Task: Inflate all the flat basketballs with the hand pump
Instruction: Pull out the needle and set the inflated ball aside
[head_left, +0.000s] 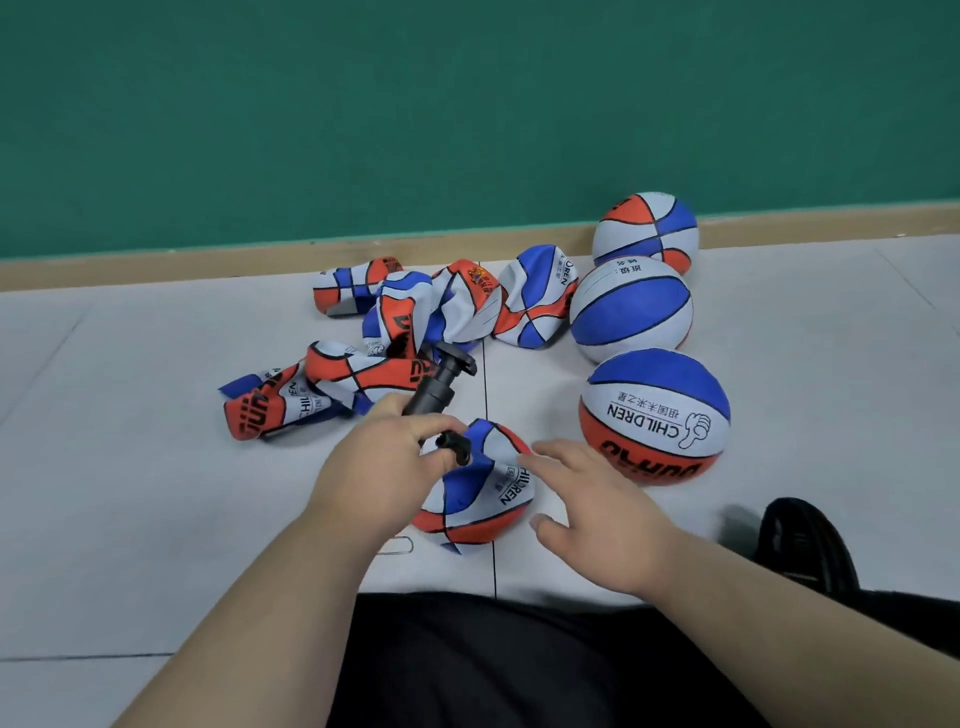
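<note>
My left grip (374, 467) is curled round the black hand pump (434, 389), above the near flat basketball (478, 499) on the floor (156, 467). My right grip (597, 504), fingers spread, holds nothing just right of it. Inflated balls (654, 415) sit right, flat ones (415, 317) far left.

Indoor room: green wall (467, 104), tiled floor (130, 415)

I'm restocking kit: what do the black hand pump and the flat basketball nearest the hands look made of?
Black hand pump: likely hard plastic, matte, faint sheen on barrel. Flat red, white and blue basketball: probably soft rubber, matte; it folds and creases.
</note>
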